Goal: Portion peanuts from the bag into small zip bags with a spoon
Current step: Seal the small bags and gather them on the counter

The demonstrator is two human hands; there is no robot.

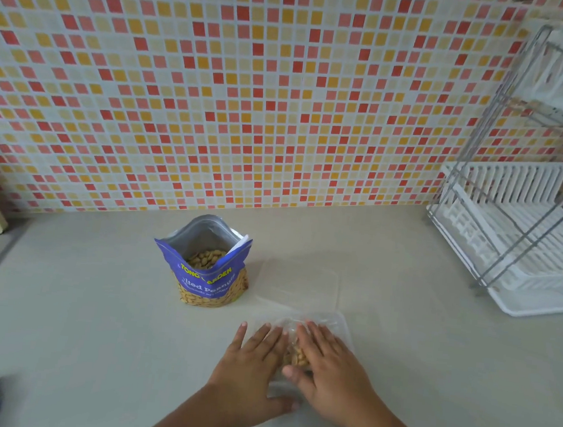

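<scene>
Your left hand (pixel 251 365) and right hand (pixel 330 366) lie flat, fingers spread, pressing a small zip bag (pixel 298 349) of peanuts against the counter (pixel 91 315) in the lower centre of the frame. The peanut bag (pixel 206 268) stands open just above and to the left. If you are sealing the zip, trapped air or a peanut caught in the strip could leave it partly open. Press too hard and nuts may crack. Watch your left arm: a sweep could tip the standing bag. No spoon shows.
</scene>
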